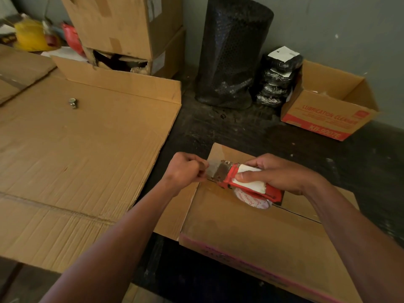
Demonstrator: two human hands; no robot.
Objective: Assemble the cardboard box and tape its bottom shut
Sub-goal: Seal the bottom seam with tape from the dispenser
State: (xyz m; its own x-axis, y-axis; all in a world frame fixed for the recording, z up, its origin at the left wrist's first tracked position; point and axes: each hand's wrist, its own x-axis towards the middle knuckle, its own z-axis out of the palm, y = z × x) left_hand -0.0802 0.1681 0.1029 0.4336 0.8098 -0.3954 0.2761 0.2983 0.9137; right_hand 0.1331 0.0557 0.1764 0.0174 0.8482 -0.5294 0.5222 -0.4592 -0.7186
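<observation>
A brown cardboard box (247,235) lies on the dark floor in front of me with its flaps folded flat on top and a seam running between them. Above that seam my right hand (277,173) grips a red tape dispenser (251,184) by its white-wrapped handle; the tape roll hangs under it, near the flaps. My left hand (185,169) is closed beside the dispenser's metal blade and pinches the free end of the clear tape (211,169) over the box's far left corner.
A large flattened cardboard sheet (76,154) covers the floor to the left, with a small metal object (73,103) on it. At the back stand stacked cartons (122,29), a black bubble-wrap roll (234,51), black wrapped parcels (277,77) and an open red-printed carton (328,108).
</observation>
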